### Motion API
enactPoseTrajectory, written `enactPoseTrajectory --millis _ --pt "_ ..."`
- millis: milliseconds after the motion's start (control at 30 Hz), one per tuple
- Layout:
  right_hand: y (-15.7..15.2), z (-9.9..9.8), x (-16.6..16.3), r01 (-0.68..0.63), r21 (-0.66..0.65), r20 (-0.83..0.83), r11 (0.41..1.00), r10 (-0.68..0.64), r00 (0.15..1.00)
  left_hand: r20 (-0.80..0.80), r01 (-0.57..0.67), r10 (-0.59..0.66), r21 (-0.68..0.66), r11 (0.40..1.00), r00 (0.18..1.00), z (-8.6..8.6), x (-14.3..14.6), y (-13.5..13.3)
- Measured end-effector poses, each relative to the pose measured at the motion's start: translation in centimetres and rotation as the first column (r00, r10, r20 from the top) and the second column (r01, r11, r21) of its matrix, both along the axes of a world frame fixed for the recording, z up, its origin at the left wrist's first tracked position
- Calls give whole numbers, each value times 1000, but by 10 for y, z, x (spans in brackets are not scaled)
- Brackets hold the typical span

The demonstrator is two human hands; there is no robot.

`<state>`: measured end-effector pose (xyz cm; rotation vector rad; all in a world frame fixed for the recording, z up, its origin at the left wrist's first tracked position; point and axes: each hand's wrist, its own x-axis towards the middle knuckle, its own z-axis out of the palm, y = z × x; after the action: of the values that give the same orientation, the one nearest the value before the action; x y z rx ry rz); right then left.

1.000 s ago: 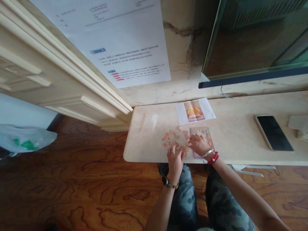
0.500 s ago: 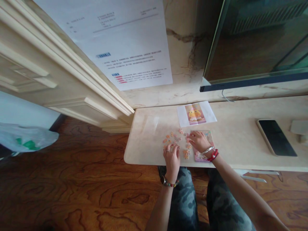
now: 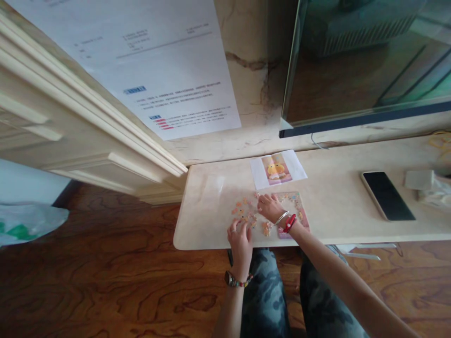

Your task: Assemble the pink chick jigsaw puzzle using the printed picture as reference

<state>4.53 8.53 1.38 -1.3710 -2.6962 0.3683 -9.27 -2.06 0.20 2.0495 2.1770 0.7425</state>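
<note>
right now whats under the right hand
Under the right hand lie loose puzzle pieces on the marble ledge, beside the pink puzzle board. Anything directly beneath the palm is covered.

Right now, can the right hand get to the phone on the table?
Probably yes. The right hand rests by the puzzle pieces, and the phone lies farther along the same table on its side. Only bare tabletop shows between them, though it is a long stretch.

Bare shelf [image 3: 207, 206] left of puzzle pieces [image 3: 246, 213]; phone [image 3: 387, 195] well right.
</note>
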Motion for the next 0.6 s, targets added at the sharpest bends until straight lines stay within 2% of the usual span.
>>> enactPoseTrajectory --millis 200,333,433,600 --pt "-12 -3 58 202 83 -150 976 -188 971 19 21 -21 32 999 1000 2 3 3" --pt "-16 -10 96 284 120 -178 951 -261 949 16 23 -23 16 1000 1000 4 8 10" --pt "-14 -13 106 301 137 -177 944 -276 945 23 20 -21 22 1000 1000 5 11 13" --pt "-9 -14 98 284 141 -151 948 -263 953 21 20 -20 16 1000 1000 6 13 11"
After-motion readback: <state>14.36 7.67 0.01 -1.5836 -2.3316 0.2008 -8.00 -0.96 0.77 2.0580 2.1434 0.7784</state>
